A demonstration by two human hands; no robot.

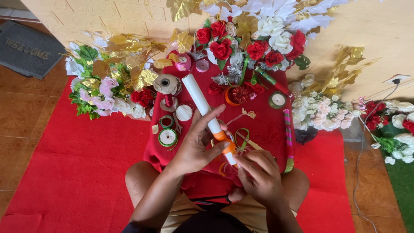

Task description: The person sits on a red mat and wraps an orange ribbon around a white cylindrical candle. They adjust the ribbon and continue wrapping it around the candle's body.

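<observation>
Gripping: the left hand (196, 149) wraps the smooth white tube (202, 103), low over the table (267, 125).
Right hand (258, 174): pinched on glossy orange ribbon (226, 144) wound round the tube.
Table: red cloth, round ribbon spools (167, 137), wooden spool (167, 84).
Around: fabric roses (221, 48), gold leaves (142, 75).

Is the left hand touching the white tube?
Touching. The head view shows the left hand wrapped around the white tube near its orange-wrapped end, fingers lying across it.
</observation>
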